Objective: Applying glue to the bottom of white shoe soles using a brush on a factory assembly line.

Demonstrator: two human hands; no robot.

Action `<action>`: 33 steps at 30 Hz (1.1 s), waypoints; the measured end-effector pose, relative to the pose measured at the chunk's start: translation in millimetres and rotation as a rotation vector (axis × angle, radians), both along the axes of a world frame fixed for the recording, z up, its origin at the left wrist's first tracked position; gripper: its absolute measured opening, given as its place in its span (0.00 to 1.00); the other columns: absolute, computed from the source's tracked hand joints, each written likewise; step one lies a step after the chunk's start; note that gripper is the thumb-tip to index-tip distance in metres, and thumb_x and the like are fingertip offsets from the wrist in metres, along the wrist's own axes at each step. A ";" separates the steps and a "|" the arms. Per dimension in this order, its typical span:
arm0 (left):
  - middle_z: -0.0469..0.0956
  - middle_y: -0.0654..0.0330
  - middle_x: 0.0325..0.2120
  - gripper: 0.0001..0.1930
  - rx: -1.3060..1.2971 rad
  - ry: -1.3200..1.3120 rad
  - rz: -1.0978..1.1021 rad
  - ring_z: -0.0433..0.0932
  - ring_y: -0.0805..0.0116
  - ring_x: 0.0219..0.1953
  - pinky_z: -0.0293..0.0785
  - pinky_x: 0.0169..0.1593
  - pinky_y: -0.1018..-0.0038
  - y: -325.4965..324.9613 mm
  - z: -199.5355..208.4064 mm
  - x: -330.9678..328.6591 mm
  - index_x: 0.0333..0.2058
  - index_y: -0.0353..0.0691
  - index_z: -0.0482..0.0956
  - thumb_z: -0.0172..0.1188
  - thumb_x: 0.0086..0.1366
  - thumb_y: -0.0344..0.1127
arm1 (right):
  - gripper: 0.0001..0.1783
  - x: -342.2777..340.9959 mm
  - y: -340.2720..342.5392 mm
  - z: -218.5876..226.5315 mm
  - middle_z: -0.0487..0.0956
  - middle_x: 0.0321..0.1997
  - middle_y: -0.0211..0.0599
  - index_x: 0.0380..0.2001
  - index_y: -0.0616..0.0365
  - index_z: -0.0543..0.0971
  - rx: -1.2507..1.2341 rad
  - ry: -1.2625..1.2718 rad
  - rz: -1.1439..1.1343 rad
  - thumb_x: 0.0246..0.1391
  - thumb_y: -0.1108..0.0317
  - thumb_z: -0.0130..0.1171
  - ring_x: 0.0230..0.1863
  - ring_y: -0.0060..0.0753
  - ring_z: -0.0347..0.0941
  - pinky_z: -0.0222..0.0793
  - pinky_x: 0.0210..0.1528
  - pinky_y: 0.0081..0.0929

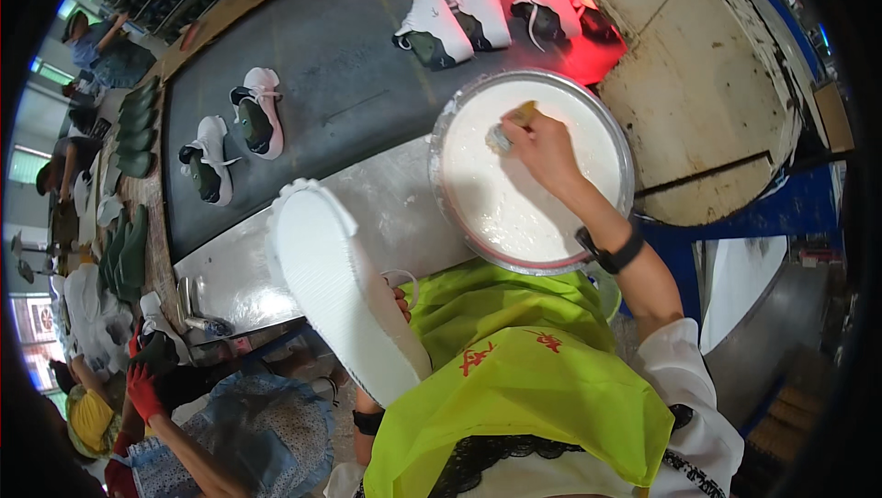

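My right hand is closed around a brush over a round metal basin. White liquid fills much of that basin, and the bristles are at or just above its surface. In front of my body, left of the basin, a white shoe is held with its ribbed sole facing up. My left hand grips it from beneath; only a few fingers show past the edge, the rest being hidden by the sole. A loop of lace hangs beside those fingers.
A dark conveyor belt carries several white and dark-green shoes, some under red light at the far right. A metal ledge runs along its near side. At the lower left, a co-worker's red-gloved hand is close by, handling a dark shoe form.
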State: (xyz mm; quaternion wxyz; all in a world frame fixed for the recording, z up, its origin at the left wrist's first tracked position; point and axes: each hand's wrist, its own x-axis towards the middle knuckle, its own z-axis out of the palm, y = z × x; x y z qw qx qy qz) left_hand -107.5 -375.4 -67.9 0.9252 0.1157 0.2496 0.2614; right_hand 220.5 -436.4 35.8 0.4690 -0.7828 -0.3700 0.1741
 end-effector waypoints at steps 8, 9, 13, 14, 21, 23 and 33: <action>0.76 0.51 0.39 0.20 0.036 0.361 0.055 0.77 0.61 0.37 0.75 0.42 0.69 -31.2 18.4 7.0 0.48 0.33 0.70 0.44 0.67 0.43 | 0.14 12.4 2.3 -8.4 0.78 0.29 0.51 0.31 0.64 0.78 -0.144 -0.205 -0.023 0.51 0.62 0.55 0.30 0.50 0.76 0.69 0.33 0.40; 0.76 0.52 0.39 0.20 0.048 0.410 0.099 0.77 0.61 0.37 0.75 0.42 0.69 -31.2 22.7 1.4 0.48 0.33 0.70 0.44 0.66 0.43 | 0.14 6.6 2.0 9.1 0.78 0.26 0.50 0.32 0.64 0.78 0.055 -0.043 -0.013 0.51 0.62 0.56 0.28 0.44 0.76 0.70 0.32 0.34; 0.77 0.53 0.38 0.20 0.093 0.552 0.147 0.77 0.62 0.36 0.75 0.41 0.71 -23.6 28.8 15.0 0.47 0.33 0.70 0.44 0.66 0.43 | 0.14 24.6 -3.6 19.3 0.78 0.24 0.42 0.31 0.65 0.78 0.296 0.061 -0.007 0.53 0.62 0.55 0.26 0.32 0.76 0.69 0.30 0.26; 0.77 0.53 0.38 0.20 0.100 0.547 0.140 0.77 0.62 0.36 0.75 0.41 0.71 -20.6 27.0 18.3 0.47 0.33 0.70 0.44 0.66 0.43 | 0.14 30.9 -5.5 10.2 0.79 0.24 0.39 0.32 0.65 0.78 0.226 0.012 0.018 0.54 0.63 0.55 0.27 0.28 0.76 0.70 0.30 0.25; 0.78 0.55 0.32 0.17 0.242 0.506 0.102 0.78 0.64 0.30 0.76 0.34 0.72 1.5 42.0 43.1 0.41 0.32 0.74 0.44 0.65 0.40 | 0.12 0.1 -0.6 35.8 0.79 0.28 0.36 0.34 0.65 0.77 0.359 0.204 -0.004 0.57 0.64 0.54 0.29 0.23 0.74 0.70 0.32 0.21; 0.79 0.54 0.30 0.18 0.426 0.608 0.056 0.78 0.64 0.28 0.76 0.32 0.72 9.0 43.4 48.1 0.38 0.31 0.75 0.43 0.64 0.40 | 0.11 -25.8 -2.5 60.2 0.78 0.29 0.35 0.36 0.65 0.76 0.344 0.270 0.051 0.58 0.66 0.53 0.30 0.22 0.74 0.71 0.34 0.21; 0.79 0.56 0.27 0.17 0.181 0.524 -0.067 0.78 0.68 0.26 0.76 0.30 0.74 12.8 60.1 58.8 0.34 0.32 0.76 0.44 0.62 0.40 | 0.15 -19.9 52.5 64.8 0.79 0.31 0.34 0.38 0.65 0.77 0.331 0.395 0.253 0.58 0.63 0.53 0.31 0.21 0.74 0.68 0.31 0.18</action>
